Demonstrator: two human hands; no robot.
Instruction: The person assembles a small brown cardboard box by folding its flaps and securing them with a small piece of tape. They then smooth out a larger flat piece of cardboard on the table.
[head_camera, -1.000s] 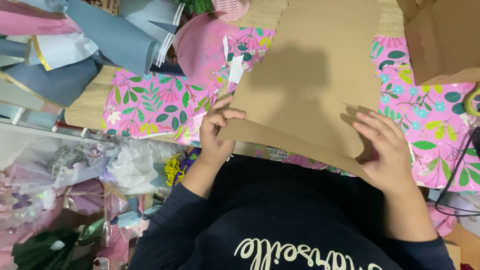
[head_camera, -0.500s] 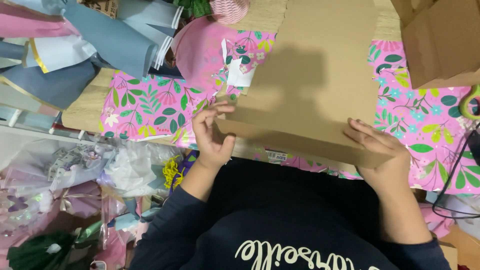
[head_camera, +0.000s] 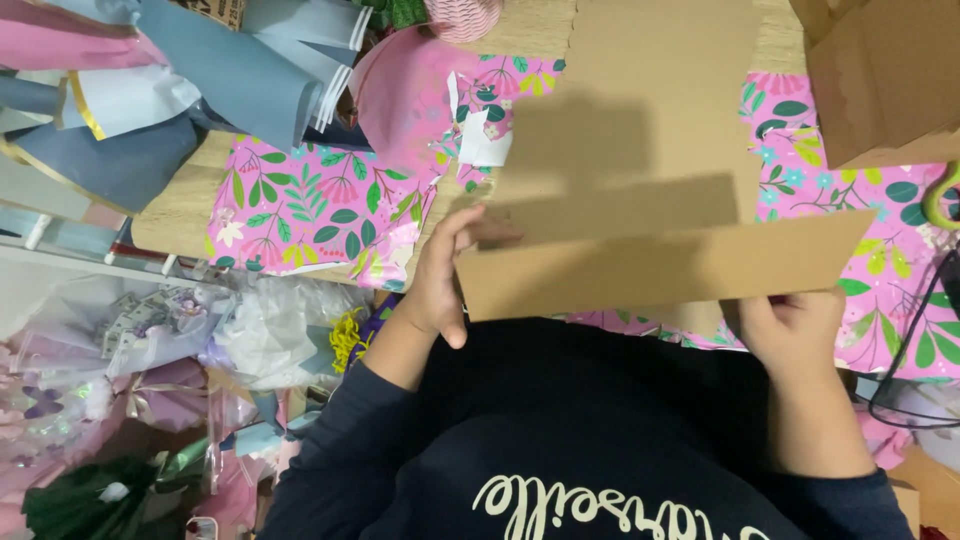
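Note:
A large brown kraft paper sheet (head_camera: 650, 120) lies over pink floral wrapping paper (head_camera: 320, 205) on the table. Its near edge is folded up into a long flap (head_camera: 660, 265) that stands toward me. My left hand (head_camera: 445, 275) grips the flap's left end, thumb behind and fingers over the paper. My right hand (head_camera: 790, 325) holds the flap's lower right part from beneath, its fingers mostly hidden by the paper.
Rolled blue, grey and pink paper sheets (head_camera: 200, 70) pile at the upper left. A brown cardboard box (head_camera: 880, 80) sits at the upper right, with a green scissor handle (head_camera: 940, 195) by the right edge. Cellophane-wrapped bouquets and ribbons (head_camera: 200, 330) fill the lower left.
The near edge of the kraft sheet has been lifted and folded toward the far side, forming a raised flap. Both hands moved with it and now hold its ends.

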